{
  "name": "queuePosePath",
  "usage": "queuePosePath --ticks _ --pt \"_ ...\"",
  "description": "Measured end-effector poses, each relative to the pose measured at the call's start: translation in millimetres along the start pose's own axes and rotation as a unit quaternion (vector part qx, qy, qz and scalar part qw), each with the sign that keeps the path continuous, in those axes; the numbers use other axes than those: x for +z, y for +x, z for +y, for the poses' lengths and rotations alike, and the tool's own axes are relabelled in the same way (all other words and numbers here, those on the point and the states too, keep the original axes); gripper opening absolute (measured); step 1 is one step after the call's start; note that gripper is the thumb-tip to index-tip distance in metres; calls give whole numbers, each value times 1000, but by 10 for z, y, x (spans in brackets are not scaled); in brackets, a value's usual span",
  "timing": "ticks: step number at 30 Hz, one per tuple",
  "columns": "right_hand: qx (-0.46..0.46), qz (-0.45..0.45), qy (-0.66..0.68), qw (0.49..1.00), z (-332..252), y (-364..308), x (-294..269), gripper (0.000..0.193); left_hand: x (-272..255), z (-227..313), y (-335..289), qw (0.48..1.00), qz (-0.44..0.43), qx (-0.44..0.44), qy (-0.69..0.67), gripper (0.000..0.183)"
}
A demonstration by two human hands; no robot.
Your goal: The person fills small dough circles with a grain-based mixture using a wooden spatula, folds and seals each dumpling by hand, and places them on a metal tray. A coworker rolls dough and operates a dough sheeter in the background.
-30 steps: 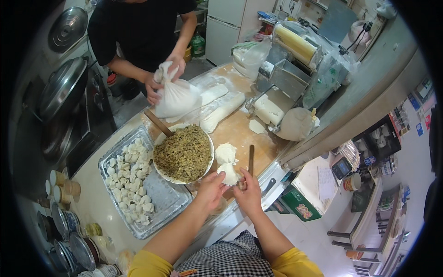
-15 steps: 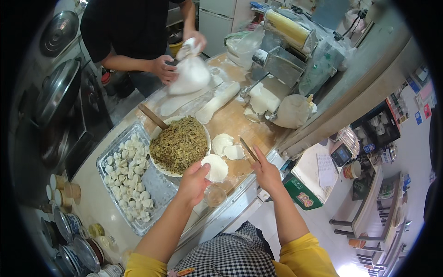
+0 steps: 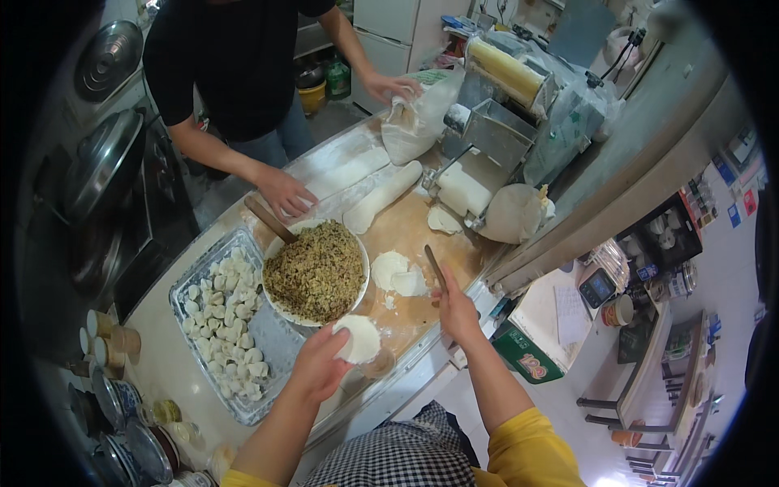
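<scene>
My left hand (image 3: 316, 369) is closed on a round white dough wrapper (image 3: 359, 339), holding it by its left edge near the table's front. My right hand (image 3: 458, 315) grips a thin, flat wooden stick (image 3: 436, 266) that points up and away. Between my hands and farther off, more wrappers (image 3: 393, 272) lie on the floury wooden board. Left of them stands a white bowl (image 3: 363, 294) heaped with chopped greenish-brown filling (image 3: 315, 268), a wooden handle (image 3: 270, 217) sticking out of it. Beyond the bowl, a metal tray (image 3: 280, 345) carries many folded dumplings (image 3: 225, 316).
Across the table a person's hand (image 3: 286, 195) rests by the bowl; the other touches a floury bag (image 3: 418, 122). Long dough rolls (image 3: 383, 197) lie there. A dough machine (image 3: 491, 134) stands at back right. A clear cup (image 3: 379, 364) sits behind my held wrapper.
My left hand has drawn the wrapper nearer and slightly left. The right hand has shifted a little. The other person has moved the floury bag toward the dough machine and put a hand by the bowl.
</scene>
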State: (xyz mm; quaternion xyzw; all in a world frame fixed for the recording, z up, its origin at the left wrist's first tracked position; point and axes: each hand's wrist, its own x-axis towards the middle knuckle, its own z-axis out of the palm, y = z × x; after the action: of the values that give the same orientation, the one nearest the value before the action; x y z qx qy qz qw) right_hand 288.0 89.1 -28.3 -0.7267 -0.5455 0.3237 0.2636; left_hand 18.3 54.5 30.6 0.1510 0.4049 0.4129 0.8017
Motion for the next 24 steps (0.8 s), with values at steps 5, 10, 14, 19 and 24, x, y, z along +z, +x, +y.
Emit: queuePosePath --ticks 5,10,14,19,24 --pt "24 162 -17 986 542 939 162 49 -139 24 -122 1000 1 -6 22 36" --pt "89 153 -54 983 542 1517 68 47 -139 8 -160 999 30 -3 27 33" --pt "56 40 -138 988 537 1601 -15 46 -190 -1 -146 999 15 13 28 31" --pt "-31 -92 -266 959 224 1074 2 51 -274 17 -148 999 14 21 32 32" --pt "-84 -111 -237 961 78 523 72 41 -346 19 -174 999 18 23 24 34"
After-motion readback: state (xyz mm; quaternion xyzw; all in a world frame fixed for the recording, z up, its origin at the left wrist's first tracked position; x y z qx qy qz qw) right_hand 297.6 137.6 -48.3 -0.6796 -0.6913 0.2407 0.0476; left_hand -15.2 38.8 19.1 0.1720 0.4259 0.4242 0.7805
